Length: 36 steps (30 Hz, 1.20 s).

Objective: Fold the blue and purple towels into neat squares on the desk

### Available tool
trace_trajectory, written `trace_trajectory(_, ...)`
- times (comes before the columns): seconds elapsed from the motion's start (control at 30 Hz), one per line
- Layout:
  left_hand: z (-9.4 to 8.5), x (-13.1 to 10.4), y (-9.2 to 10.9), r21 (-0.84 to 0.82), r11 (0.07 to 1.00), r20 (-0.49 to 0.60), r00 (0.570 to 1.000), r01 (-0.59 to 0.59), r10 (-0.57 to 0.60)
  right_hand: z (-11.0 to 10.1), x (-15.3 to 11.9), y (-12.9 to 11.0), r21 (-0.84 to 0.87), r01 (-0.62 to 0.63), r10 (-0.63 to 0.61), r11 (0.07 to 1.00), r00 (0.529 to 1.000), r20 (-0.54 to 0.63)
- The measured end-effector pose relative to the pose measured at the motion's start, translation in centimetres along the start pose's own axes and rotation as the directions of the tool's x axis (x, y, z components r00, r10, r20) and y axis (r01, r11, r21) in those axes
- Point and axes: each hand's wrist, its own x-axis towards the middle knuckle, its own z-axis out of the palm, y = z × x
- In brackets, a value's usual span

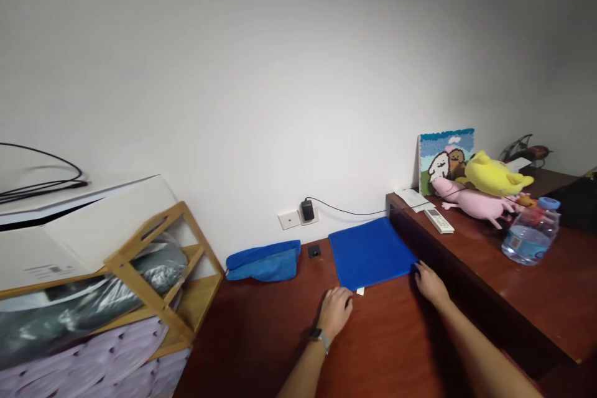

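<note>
Cloth point(373, 254) lies flat, corners by left hand point(336, 311) and right hand point(431, 285); grip closure indiscernible.

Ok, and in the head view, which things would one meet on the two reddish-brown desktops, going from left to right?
Folded blue cloth, small black square, flat blue cloth, white remote control, water bottle.
</note>
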Motion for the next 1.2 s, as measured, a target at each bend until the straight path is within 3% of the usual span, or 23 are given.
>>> trace_trajectory(0.1,2.0,-2.6,-0.3,-0.038,0.999,-0.014,1.000,0.022,-0.022,2.5,-1.8,0.4,-0.090,-0.034,0.036,0.995,0.999,0.018)
trace_trajectory(0.2,1.0,-5.5,-1.6,-0.057,0.998,-0.030,0.999,0.025,-0.026,3.7,-2.9,1.1,-0.204,-0.101,0.126,0.974,0.985,0.115)
trace_trajectory(0.27,-1.2,-8.2,-3.9,-0.024,0.998,-0.056,0.997,0.060,-0.061,3.9,-3.5,1.8,-0.243,-0.139,0.184,0.960,0.968,0.172)
trace_trajectory(0.33,-4.3,-11.9,-7.4,0.043,0.990,-0.105,0.986,0.133,-0.128,3.8,-4.0,2.2,-0.264,-0.146,0.194,0.953,0.967,0.167)
trace_trajectory(0.43,-9.3,-18.4,-13.6,0.168,0.941,-0.211,0.943,0.294,-0.257,3.6,-4.1,0.3,-0.255,-0.054,0.076,0.965,0.994,0.078)
trace_trajectory(0.5,-11.6,-22.0,-16.7,0.219,0.894,-0.279,0.903,0.392,-0.327,3.8,-4.1,-3.6,-0.191,0.084,-0.070,0.978,0.994,0.081)
trace_trajectory(0.57,-12.7,-24.1,-18.4,0.226,0.867,-0.315,0.876,0.443,-0.366,4.7,-4.2,-9.5,-0.048,0.220,-0.211,0.974,0.965,0.155)
trace_trajectory(0.67,-12.8,-24.8,-18.6,0.205,0.861,-0.317,0.863,0.466,-0.392,7.6,-4.4,-19.7,0.178,0.361,-0.396,0.916,0.885,0.244)
trace_trajectory(0.73,-12.5,-24.6,-18.1,0.190,0.860,-0.309,0.861,0.473,-0.404,10.2,-4.4,-25.8,0.237,0.411,-0.466,0.880,0.845,0.265)
trace_trajectory(0.83,-12.3,-24.5,-17.8,0.179,0.856,-0.291,0.857,0.485,-0.425,14.0,-4.1,-32.4,0.239,0.446,-0.501,0.863,0.817,0.286)
trace_trajectory(1.0,-12.4,-25.0,-17.6,0.156,0.844,-0.267,0.844,0.514,-0.465,16.8,-3.1,-37.8,0.086,0.529,-0.527,0.844,0.792,0.308)
trace_trajectory(1.2,-12.6,-24.9,-17.0,0.145,0.833,-0.237,0.836,0.534,-0.495,18.4,-2.3,-39.9,-0.055,0.547,-0.490,0.835,0.786,0.378)
